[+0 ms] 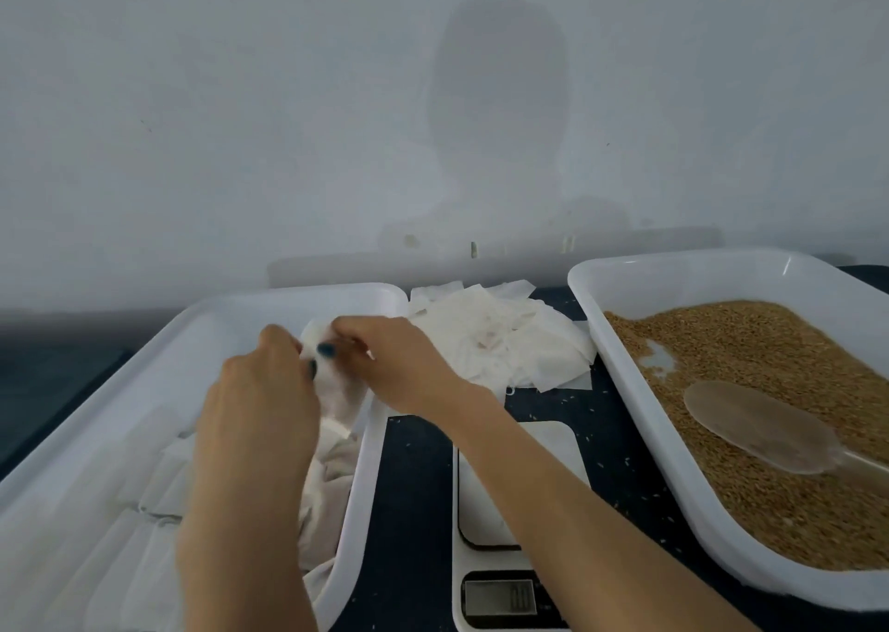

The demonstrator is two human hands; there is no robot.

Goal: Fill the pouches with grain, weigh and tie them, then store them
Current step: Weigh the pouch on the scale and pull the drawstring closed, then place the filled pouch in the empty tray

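The left hand (269, 381) and the right hand (385, 362) are both pinching the top of a small white pouch (341, 395). The fingers and thumbs are curling in tight on the cloth, and the two hands are almost touching each other. The nails are showing dark polish. The pouch is hanging down from the fingers, over the far right part of the left tray (312, 292). How full the pouch is cannot be told.

Under the hands, more white pouches (158, 487) are lying flat in this tray, side by side, and some crumpled white cloth is lying by its right wall.

Just past the tray's far right corner, a pile of empty pouches (500, 343) is sitting on the dark table (413, 487).

The right arm is reaching across a white kitchen scale (481, 497) - it is sitting between the two trays, with its little screen (500, 597) on the near side.

On the right, the second white tray (673, 266) is holding brown grain (769, 487). A see-through scoop (755, 424) is lying on top of the grain - its handle is pointing to the right edge. A few loose grains are lying on the table near the scale.
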